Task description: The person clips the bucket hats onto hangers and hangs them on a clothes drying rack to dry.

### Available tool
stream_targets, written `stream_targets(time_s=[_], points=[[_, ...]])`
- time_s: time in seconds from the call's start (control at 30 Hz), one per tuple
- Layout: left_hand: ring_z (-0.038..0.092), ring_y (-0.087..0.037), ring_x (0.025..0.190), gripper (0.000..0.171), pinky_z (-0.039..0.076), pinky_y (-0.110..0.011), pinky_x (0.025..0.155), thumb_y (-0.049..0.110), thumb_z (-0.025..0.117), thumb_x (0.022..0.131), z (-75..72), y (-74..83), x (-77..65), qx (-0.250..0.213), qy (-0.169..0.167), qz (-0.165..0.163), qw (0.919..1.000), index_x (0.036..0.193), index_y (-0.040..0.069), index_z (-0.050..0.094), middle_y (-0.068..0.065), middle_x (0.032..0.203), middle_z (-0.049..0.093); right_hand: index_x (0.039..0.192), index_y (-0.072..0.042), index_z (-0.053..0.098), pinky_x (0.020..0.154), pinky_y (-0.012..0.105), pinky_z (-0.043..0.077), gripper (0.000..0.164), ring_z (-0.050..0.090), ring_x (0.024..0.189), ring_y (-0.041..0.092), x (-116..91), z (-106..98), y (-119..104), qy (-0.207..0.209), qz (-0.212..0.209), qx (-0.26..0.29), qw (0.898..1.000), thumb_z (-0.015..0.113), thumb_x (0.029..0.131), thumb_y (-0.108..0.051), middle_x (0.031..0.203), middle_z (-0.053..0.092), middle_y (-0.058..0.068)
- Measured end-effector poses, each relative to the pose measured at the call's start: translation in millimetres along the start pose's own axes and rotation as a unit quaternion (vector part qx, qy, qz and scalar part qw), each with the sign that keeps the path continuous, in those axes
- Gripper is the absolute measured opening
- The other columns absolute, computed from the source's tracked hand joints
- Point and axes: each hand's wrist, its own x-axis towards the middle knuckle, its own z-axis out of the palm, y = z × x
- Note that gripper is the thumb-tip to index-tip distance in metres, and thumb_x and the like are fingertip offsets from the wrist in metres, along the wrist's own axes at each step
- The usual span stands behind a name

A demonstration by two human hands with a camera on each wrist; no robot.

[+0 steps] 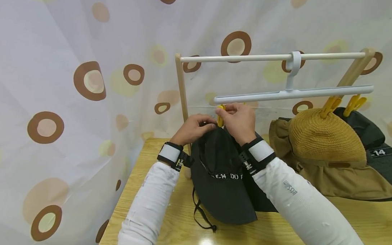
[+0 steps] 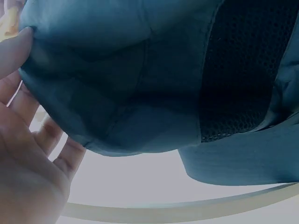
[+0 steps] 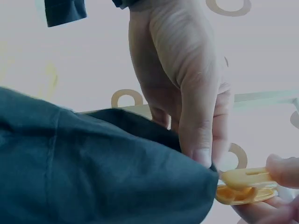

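Observation:
A black sun hat (image 1: 223, 204) with a lettered band and a dangling chin cord hangs above the wooden table. My left hand (image 1: 196, 129) pinches the peak of its crown between thumb and fingers; the left wrist view shows the hat's fabric (image 2: 117, 102) and a mesh panel up close. Just right of it, my right hand (image 1: 240, 121) pinches a yellow clothespin (image 1: 220, 118) below the left end of the white hanger (image 1: 256, 97). In the right wrist view the clothespin's tips (image 3: 226, 179) meet the hat's edge; whether they grip the cloth, I cannot tell.
On the hanger's right side, yellow clothespins (image 1: 330, 107) hold a straw-coloured cap with a brown neck flap (image 1: 326, 139) and another black hat (image 1: 374, 130). The hanger hooks onto a rack's white rail (image 1: 239, 58). Below lies the wooden table (image 1: 177, 224); a patterned curtain (image 1: 67, 44) stands behind.

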Motion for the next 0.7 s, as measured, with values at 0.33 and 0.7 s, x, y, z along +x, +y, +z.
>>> stream_targets(time_s=[0.33, 0.7], points=[[0.062, -0.021, 0.097, 0.015, 0.050, -0.034, 0.086, 0.011, 0.061, 0.093, 3.2, -5.3, 4.6, -0.046, 0.015, -0.020, 0.9986, 0.102, 0.003, 0.069, -0.015, 0.106, 0.068, 0.094, 0.001, 0.070, 0.056, 0.030, 0.044, 0.029, 0.066, 0.076, 0.028, 0, 12, 6, 0.057, 0.017, 0.016, 0.998, 0.068, 0.089, -0.027, 0.088, 0.073, 0.020], [0.060, -0.018, 0.091, 0.013, 0.047, -0.028, 0.078, 0.012, 0.062, 0.092, 4.7, -11.8, 12.6, -0.092, 0.055, -0.006, 0.9942, 0.100, 0.003, 0.069, -0.016, 0.100, 0.069, 0.089, 0.000, 0.071, 0.058, 0.032, 0.047, 0.026, 0.067, 0.076, 0.028, 2, 22, 11, 0.097, 0.014, 0.029, 0.995, 0.070, 0.086, -0.026, 0.086, 0.074, 0.019]])
